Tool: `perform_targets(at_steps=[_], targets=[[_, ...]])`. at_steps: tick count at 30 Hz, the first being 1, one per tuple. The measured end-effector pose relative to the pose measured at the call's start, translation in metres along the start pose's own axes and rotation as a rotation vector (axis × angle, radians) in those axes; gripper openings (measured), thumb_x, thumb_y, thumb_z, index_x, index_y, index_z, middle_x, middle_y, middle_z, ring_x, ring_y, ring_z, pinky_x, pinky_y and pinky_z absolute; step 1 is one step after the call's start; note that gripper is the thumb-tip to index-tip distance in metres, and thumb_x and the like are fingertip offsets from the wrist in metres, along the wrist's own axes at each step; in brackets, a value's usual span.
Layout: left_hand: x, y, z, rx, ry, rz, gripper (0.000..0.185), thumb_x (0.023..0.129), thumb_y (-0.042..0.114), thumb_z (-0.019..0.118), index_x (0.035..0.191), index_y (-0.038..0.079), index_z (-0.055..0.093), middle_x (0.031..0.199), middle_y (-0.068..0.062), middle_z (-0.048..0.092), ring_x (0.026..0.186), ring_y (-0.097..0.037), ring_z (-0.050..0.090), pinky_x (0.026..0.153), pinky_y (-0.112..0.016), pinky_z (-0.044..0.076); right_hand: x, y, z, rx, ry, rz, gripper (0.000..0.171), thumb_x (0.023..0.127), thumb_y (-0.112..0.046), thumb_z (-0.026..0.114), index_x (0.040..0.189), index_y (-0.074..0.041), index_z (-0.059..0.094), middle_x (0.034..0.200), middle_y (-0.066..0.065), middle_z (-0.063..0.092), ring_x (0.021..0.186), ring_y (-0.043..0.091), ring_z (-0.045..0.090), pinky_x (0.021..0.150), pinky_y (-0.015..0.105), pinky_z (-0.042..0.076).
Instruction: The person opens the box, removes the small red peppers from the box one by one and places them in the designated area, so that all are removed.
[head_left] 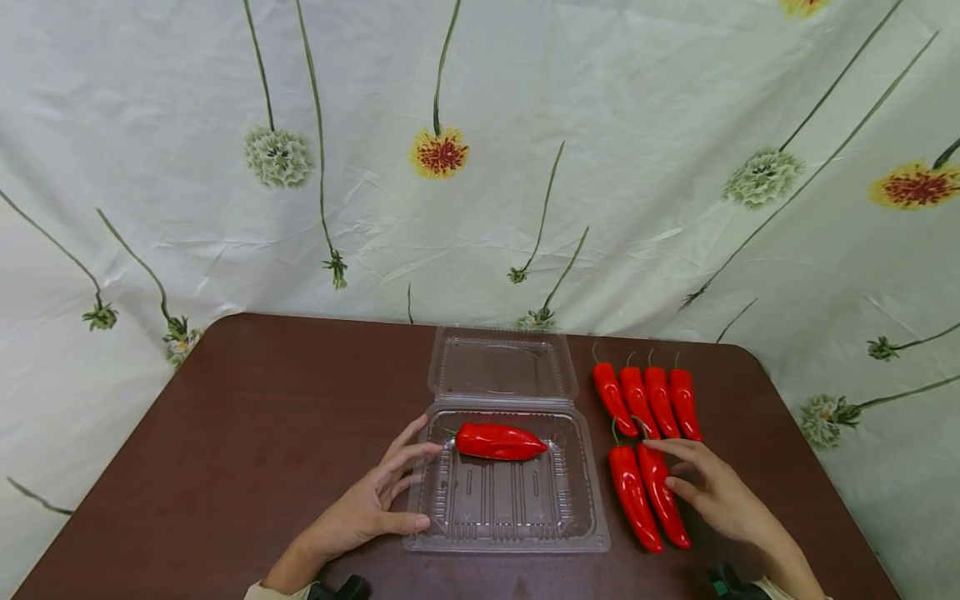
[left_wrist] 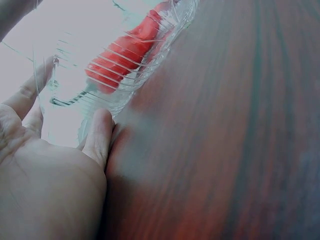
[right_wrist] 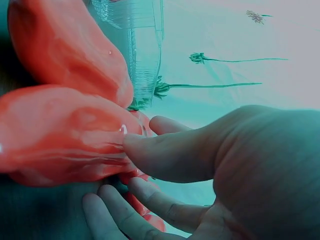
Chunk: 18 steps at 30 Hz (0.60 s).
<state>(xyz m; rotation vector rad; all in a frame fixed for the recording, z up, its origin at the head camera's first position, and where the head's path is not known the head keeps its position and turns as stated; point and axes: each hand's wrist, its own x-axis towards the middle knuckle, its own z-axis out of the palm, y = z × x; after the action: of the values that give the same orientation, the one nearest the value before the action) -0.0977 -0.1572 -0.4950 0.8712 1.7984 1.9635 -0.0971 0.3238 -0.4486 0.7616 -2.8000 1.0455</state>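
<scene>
A clear plastic clamshell box [head_left: 517, 537] lies with its lid folded back, and one red chili pepper [head_left: 498, 442] rests crosswise inside it. My left hand [head_left: 371, 500] is spread along the box's left side, fingertips at the rim and thumb by the front corner. To the right of the box, my right hand [head_left: 723, 492] pinches the upper end of a red chili pepper [head_left: 663, 500] between thumb and forefinger. That pepper lies close beside another chili pepper [head_left: 633, 496]. In the right wrist view the thumb [right_wrist: 150, 155] presses against the pepper's surface.
Several more red chili peppers [head_left: 660, 400] lie in a row behind, stems pointing away. The lid [head_left: 502, 362] reaches the back edge of the dark brown table [head_left: 262, 433]. Beyond it hangs a pale flowered cloth [head_left: 600, 100].
</scene>
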Motion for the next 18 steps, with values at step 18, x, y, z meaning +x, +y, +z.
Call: perform_targets(at_steps=[18], targets=[[-0.001,-0.002,0.0,-0.006,-0.007,-0.008,0.074,0.09,-0.009,0.067,0.152,-0.005,0.029,0.168,-0.005,-0.016,0.147,0.0,0.025,0.11,-0.019,0.033,0.007,-0.023,-0.004,-0.006,0.047,0.034,0.057,0.083,0.008,0.074,0.135,-0.012,0.061,0.127,0.008,0.06,0.093,0.016,0.065,0.07,0.026,0.055]])
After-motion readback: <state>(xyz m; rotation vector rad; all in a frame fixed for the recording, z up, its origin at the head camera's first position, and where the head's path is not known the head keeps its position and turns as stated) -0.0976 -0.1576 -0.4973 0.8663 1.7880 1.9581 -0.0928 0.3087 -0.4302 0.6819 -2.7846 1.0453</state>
